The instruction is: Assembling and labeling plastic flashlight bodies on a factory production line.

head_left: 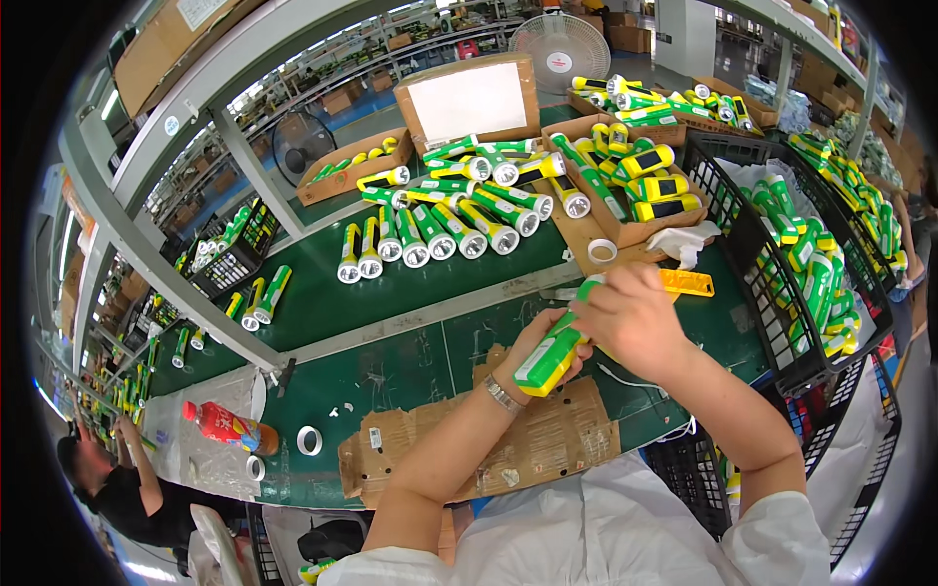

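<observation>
A green and yellow flashlight (550, 355) slants across the front of my body above the bench. My left hand (526, 350) wraps around its body from below. At its far end, the curled fingers of my right hand (635, 317) grip it and hide much of the head. Below my forearms lies a torn flat piece of cardboard (562, 430). Just beyond my right hand is an orange plastic piece (689, 282). Several similar flashlights (430, 230) lie in rows farther back, most with lenses facing me.
To the right stands a black crate (772, 337) full of flashlights. A cardboard box (674, 227) at the back right holds more. A red-labelled drink bottle (230, 428) and a tape roll (309, 440) are at left. A metal post (171, 264) rises there. A person (127, 479) works at far left.
</observation>
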A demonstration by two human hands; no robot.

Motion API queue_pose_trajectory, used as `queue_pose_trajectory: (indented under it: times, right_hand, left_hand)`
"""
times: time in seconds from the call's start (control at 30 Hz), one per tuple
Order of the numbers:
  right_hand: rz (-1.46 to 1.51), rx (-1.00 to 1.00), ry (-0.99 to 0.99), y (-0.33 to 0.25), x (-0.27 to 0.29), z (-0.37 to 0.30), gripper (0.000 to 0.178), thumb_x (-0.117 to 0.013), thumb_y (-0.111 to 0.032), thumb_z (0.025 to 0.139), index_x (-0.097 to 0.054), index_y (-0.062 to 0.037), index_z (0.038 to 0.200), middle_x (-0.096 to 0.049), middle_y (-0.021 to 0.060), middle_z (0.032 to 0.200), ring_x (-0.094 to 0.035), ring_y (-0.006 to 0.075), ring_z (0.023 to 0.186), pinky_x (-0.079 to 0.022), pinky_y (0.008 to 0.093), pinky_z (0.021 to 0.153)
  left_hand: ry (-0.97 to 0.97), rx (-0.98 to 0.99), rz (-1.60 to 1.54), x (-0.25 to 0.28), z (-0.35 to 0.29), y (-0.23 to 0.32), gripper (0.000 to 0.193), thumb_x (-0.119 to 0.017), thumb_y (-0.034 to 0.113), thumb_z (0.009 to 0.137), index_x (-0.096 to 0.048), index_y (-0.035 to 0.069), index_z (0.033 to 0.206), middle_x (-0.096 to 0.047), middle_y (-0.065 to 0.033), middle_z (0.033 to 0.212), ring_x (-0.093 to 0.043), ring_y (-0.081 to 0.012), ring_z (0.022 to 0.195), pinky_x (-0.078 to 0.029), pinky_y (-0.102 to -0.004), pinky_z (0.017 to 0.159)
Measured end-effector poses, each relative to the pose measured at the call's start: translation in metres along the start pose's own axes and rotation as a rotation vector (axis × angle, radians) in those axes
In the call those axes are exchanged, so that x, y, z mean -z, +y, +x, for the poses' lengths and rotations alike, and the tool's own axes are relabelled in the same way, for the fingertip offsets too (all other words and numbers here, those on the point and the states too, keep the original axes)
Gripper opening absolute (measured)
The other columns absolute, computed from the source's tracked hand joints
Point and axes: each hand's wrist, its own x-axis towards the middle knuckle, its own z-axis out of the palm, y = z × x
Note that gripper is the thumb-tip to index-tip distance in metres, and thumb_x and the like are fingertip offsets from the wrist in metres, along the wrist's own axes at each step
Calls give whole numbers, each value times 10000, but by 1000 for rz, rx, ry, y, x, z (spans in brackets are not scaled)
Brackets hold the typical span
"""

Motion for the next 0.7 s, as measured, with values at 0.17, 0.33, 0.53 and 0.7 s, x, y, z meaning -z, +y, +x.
queue_pose_trajectory:
  times: [0.17, 0.33, 0.53, 0.7]
  right_hand:
    - [32, 167, -84, 3, 3, 1, 122, -662, -203, 648, -610, -119, 719, -501, -11, 678, -511, 174, 741, -387, 318, 676]
    - [677, -474, -217, -23, -5, -41, 170, -607, -197, 817, -586, -50, 732, -559, 73, 692, -545, 257, 594, -428, 324, 521]
    - [721, -465, -20, -50, -25, -45, 108, -628, -46, 751, -551, -40, 826, -565, 103, 713, -559, 278, 631, -450, 335, 553]
    - [584, -166, 17, -58, -35, -64, 248, -680, -5, 637, -525, -69, 821, -552, 74, 693, -556, 264, 617, -440, 345, 524]
  left_hand:
    - [112, -59, 230, -10, 0, 0, 337, -392, 381, 910, -526, 73, 939, -567, -90, 741, -569, -180, 625, -494, -295, 506]
    - [296, -467, 530, -1, 5, 9, 372, -423, 405, 918, -469, 47, 1008, -570, -86, 815, -577, -164, 669, -500, -309, 577]
    - [258, -583, 618, 9, 21, 11, 338, -527, 359, 881, -443, 70, 1034, -561, -84, 813, -577, -159, 645, -510, -307, 570]
    - [299, -613, 492, 20, 23, 18, 338, -573, 331, 857, -454, 77, 1046, -567, -94, 875, -579, -169, 692, -522, -323, 608]
